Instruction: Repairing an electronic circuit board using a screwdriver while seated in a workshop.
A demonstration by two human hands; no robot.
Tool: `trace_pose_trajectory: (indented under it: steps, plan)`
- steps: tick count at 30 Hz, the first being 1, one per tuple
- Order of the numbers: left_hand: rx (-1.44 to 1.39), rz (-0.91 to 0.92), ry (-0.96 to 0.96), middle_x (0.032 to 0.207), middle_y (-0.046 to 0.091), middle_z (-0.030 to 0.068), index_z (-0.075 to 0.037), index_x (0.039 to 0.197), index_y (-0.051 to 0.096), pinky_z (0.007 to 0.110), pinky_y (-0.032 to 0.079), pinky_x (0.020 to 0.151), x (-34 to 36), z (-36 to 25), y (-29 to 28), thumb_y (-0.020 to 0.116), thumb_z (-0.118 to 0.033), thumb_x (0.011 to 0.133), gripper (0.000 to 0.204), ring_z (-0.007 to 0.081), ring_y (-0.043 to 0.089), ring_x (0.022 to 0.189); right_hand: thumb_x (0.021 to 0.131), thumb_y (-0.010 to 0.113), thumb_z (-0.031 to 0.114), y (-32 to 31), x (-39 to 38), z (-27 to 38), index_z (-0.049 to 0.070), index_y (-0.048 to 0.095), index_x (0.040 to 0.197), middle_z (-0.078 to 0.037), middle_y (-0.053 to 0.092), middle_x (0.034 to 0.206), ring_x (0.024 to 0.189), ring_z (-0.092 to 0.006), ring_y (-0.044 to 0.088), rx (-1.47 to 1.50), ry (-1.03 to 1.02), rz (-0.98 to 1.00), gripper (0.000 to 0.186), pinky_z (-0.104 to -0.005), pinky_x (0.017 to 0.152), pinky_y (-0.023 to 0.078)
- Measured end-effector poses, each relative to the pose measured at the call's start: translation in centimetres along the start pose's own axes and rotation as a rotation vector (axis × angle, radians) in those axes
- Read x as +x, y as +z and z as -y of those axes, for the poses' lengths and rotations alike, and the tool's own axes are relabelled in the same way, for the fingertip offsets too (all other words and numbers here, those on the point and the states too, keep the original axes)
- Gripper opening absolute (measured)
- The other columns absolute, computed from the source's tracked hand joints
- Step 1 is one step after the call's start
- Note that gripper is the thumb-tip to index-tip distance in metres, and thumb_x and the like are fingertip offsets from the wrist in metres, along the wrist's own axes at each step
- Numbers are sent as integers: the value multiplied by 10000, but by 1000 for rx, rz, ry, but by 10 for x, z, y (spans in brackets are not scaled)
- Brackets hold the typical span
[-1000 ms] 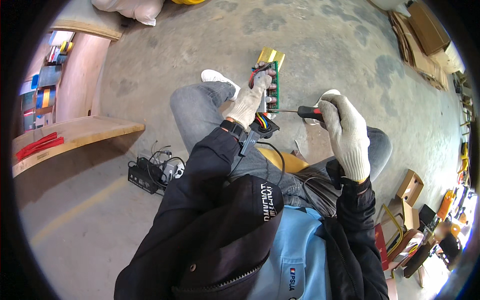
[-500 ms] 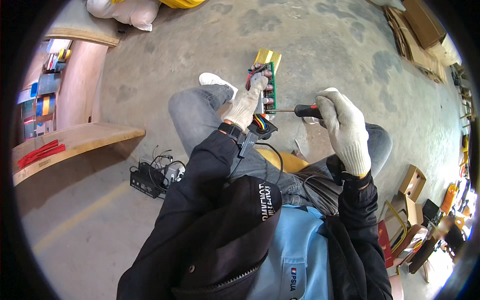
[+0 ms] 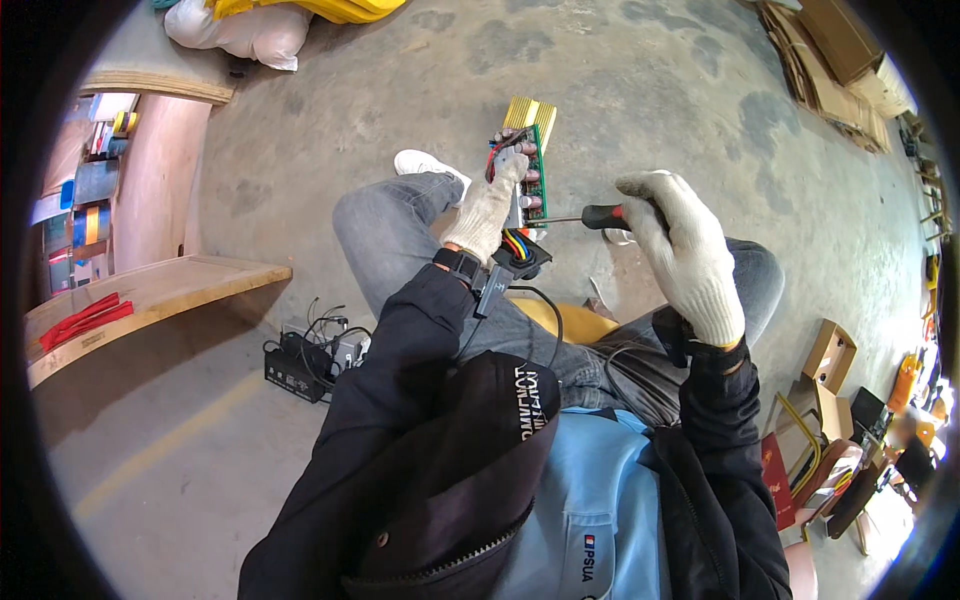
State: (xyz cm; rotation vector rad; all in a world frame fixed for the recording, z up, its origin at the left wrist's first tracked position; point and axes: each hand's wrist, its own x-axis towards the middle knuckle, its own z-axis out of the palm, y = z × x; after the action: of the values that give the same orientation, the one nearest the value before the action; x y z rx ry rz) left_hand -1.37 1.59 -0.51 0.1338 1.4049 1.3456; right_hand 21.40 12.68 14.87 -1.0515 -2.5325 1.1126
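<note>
My left hand (image 3: 487, 208), in a white knit glove, grips a green circuit board (image 3: 540, 175) with several round components along it. A gold-coloured finned heat sink (image 3: 530, 112) sits at the board's far end, and multicoloured wires (image 3: 517, 243) come out at its near end. My right hand (image 3: 690, 255), gloved too, holds the handle of a black-and-red screwdriver (image 3: 604, 217), its upper fingers loosely raised. The screwdriver lies level, shaft pointing left, its tip at the board's near right edge. What exactly the tip touches is too small to tell.
A low wooden bench (image 3: 170, 290) with red strips (image 3: 85, 322) stands at left. Beside my left leg are a black box (image 3: 292, 372) and cables on the concrete floor. Flattened cardboard (image 3: 815, 75) lies far right; an open carton (image 3: 830, 357) is nearer.
My right hand's upper fingers have lifted and loosened around the screwdriver handle. The screwdriver's tip stays at the board's edge, and my left hand keeps its hold.
</note>
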Motion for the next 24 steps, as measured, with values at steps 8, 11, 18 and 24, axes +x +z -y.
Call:
trace_pose_trajectory:
  steps: [8, 11, 18, 24]
  plan:
    - [36, 3, -12, 1133, 561, -9, -298, 1388, 610, 335, 579, 699, 4, 4, -2, 720, -620, 961, 546, 131, 557, 887, 962, 742, 158, 6, -2, 13, 63, 668, 1256, -197, 644, 1034, 988, -380, 694, 119, 10, -191, 318, -426, 854, 557]
    - [32, 32, 17, 1135, 574, -8, -305, 1400, 608, 351, 584, 707, 2, 2, -3, 711, -637, 958, 562, 138, 565, 892, 1005, 681, 97, 1, 3, -7, 23, 615, 1304, -117, 720, 1133, 1016, -236, 725, -62, 35, 17, 315, -331, 920, 560]
    - [29, -68, -12, 1154, 674, 25, -261, 1366, 672, 420, 628, 691, -7, -6, 8, 713, -580, 986, 498, 188, 688, 912, 947, 747, 105, 1, -4, 9, 68, 636, 1311, -204, 643, 1099, 1014, -364, 703, 164, 39, -43, 382, -398, 895, 556]
    - [50, 5, -11, 1200, 586, 7, -263, 1435, 599, 394, 600, 718, 0, -2, -1, 713, -640, 955, 620, 148, 592, 917, 914, 776, 155, 4, 3, -10, 100, 633, 1323, -200, 622, 1161, 1036, -339, 700, 75, 113, 24, 437, -401, 930, 551]
